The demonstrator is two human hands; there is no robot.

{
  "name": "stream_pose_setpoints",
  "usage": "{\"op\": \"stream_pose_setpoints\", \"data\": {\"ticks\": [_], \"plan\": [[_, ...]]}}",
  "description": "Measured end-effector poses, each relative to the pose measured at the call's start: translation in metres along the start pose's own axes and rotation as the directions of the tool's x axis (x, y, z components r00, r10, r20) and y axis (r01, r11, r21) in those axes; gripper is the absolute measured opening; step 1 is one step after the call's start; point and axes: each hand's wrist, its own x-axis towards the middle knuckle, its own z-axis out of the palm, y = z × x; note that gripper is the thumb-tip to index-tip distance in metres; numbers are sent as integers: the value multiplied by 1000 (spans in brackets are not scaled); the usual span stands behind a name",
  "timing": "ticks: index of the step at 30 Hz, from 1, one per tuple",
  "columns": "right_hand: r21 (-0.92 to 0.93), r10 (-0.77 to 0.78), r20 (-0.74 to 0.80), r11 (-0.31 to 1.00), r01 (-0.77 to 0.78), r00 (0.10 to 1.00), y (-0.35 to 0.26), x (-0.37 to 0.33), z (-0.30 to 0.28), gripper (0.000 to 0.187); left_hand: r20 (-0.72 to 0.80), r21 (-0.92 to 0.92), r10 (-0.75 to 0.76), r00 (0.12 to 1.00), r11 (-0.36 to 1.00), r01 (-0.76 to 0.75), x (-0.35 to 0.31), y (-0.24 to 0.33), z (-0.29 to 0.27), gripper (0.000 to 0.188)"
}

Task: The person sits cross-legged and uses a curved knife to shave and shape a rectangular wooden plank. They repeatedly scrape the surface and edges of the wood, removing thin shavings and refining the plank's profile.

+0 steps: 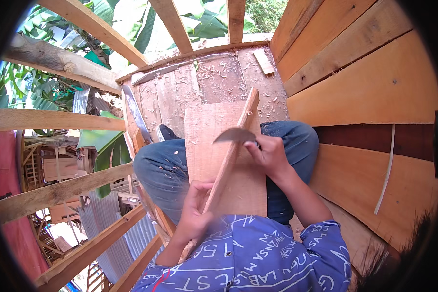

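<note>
A long, narrow strip of wood (223, 176) slants across my lap, its far end raised away from me. My left hand (195, 208) is closed round the strip's near part, slightly blurred. In my right hand (269, 153) is a knife (232, 135) with a short, broad, curved blade, which crosses the strip around its middle and points left. The handle is mostly hidden in my fingers. Beneath the strip, a wide flat wooden board (204, 146) rests across my legs.
Wood shavings (219, 78) litter the plank floor ahead, with a small pale wood block (263, 62). A long metal blade-like piece (137, 114) leans at the left edge. Slatted railings (63, 187) stand left and ahead; a plank wall (365, 87) closes the right.
</note>
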Motion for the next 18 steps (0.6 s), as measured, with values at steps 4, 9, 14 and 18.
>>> {"op": "stream_pose_setpoints", "data": {"ticks": [4, 9, 14, 18], "plan": [[56, 345, 126, 934, -354, 930, 13, 15, -8, 48, -22, -7, -4, 1000, 1000, 4, 0, -2, -4, 60], [-62, -82, 131, 994, 91, 988, 4, -3, -7, 48, 2, -1, -4, 1000, 1000, 4, -1, -1, -3, 59], [5, 500, -4, 866, -500, 866, 34, 31, -19, 46, 29, -18, -11, 1000, 1000, 12, -1, 0, 1, 58], [-63, 5, 151, 998, 5, 989, 1, 15, -24, 45, 37, -15, -3, 999, 1000, 3, 0, 0, 0, 56]]}}
